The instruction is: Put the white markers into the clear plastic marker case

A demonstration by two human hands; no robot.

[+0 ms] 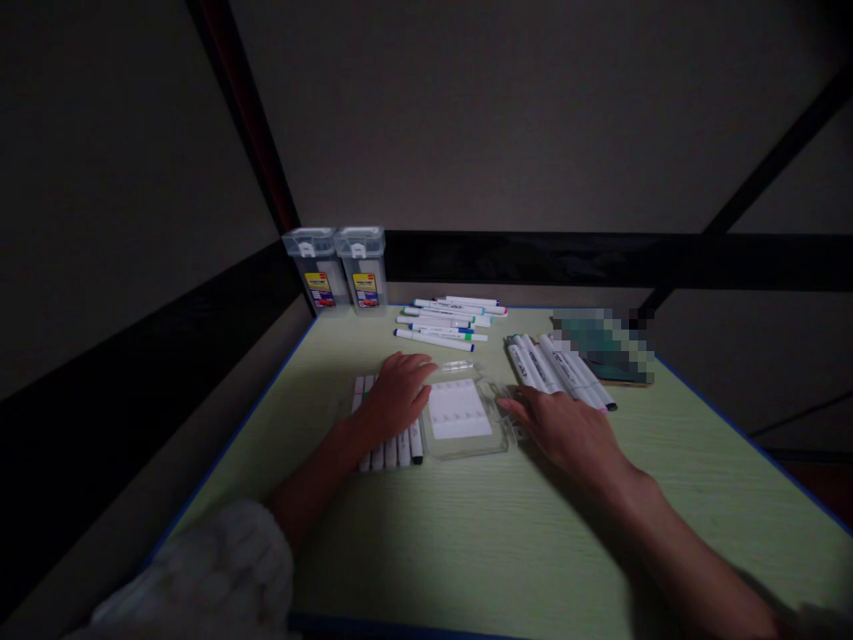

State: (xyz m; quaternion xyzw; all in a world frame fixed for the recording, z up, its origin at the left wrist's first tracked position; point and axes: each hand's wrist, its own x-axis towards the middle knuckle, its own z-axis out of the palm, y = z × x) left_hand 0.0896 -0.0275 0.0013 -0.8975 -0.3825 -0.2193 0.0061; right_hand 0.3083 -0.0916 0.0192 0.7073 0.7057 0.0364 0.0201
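Observation:
A clear plastic marker case (466,449) lies opened flat on the table. Its left half holds a row of white markers (390,455), and a white card (459,411) shows in the right half. My left hand (398,396) rests over the row of markers with its fingers stretched out; whether it presses on them I cannot tell. At the case's right edge is my right hand (560,427), fingers extended and holding nothing. Beyond that hand lies a bunch of thick white markers (556,369), side by side.
Two clear lidded boxes (320,276) with yellow labels stand at the back left corner. Several thin white pens (443,324) with coloured caps lie loosely at the back middle. A green flat item (600,347), partly blurred, lies at the right. Dark walls enclose the table (466,551) behind.

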